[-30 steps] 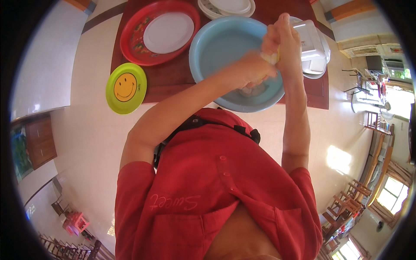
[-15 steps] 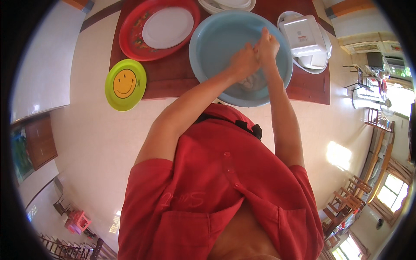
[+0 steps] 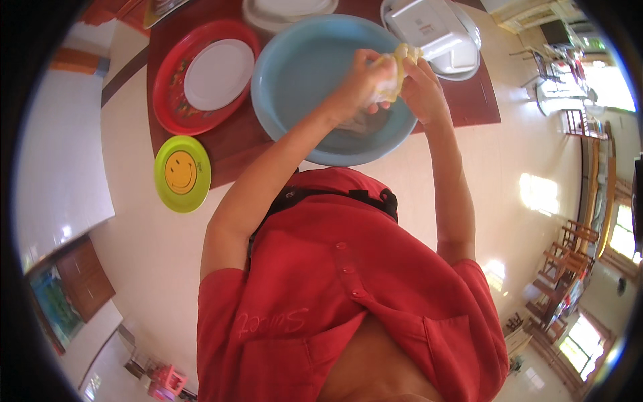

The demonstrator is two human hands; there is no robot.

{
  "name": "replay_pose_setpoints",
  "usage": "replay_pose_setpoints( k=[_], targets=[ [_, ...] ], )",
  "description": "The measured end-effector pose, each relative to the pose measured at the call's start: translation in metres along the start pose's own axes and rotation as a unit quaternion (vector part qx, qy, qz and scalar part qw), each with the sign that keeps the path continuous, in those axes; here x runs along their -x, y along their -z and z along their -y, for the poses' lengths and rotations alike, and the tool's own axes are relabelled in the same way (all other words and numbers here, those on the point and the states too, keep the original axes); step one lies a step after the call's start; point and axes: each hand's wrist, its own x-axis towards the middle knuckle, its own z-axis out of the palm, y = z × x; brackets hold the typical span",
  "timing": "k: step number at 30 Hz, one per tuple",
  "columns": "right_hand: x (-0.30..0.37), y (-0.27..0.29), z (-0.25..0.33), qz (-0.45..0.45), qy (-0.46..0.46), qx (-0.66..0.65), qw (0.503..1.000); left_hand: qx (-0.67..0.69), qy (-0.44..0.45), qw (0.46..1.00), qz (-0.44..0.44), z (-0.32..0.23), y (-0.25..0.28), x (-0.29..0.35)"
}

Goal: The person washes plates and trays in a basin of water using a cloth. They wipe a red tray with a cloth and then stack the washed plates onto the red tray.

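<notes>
A crumpled pale yellow-and-white cloth [image 3: 400,70] is bunched between my two hands over the right part of a large blue basin [image 3: 260,94]. My left hand [image 3: 364,79] is closed around its left side. On the cloth's other side, my right hand [image 3: 425,94] grips it with the fingers bent over its edge. Cloudy water fills the basin, and a pale shape [image 3: 365,122] shows in it near the close rim; what it is I cannot make out.
Left of the basin, a red round tray [image 3: 164,100] bears a white plate [image 3: 219,75]. A green smiley-face plate [image 3: 201,191] overhangs the near left edge of the brown table [image 3: 469,107]. White dishes [image 3: 429,33] are stacked at right; white plates [image 3: 288,15] lie behind.
Both hands have risen slightly apart, and the yellow cloth now shows between them. The whole view has turned, shifting the table and dishes to the left.
</notes>
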Motion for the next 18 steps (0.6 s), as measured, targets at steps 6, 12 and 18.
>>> replay_pose_setpoints(
  k=[6,12,18],
  targets=[
    [0.013,0.011,0.003,-0.064,0.130,0.014,0.989,-0.222,-0.242,0.944,-0.023,0.042,0.013,-0.042],
    [0.021,0.097,0.034,-0.240,0.167,0.067,0.954,-0.142,-0.161,0.965,-0.152,-0.027,0.010,0.009],
    [0.018,0.164,0.012,-0.299,0.073,0.186,0.933,-0.298,-0.237,0.781,-0.495,-0.022,0.215,0.027]
  ],
)
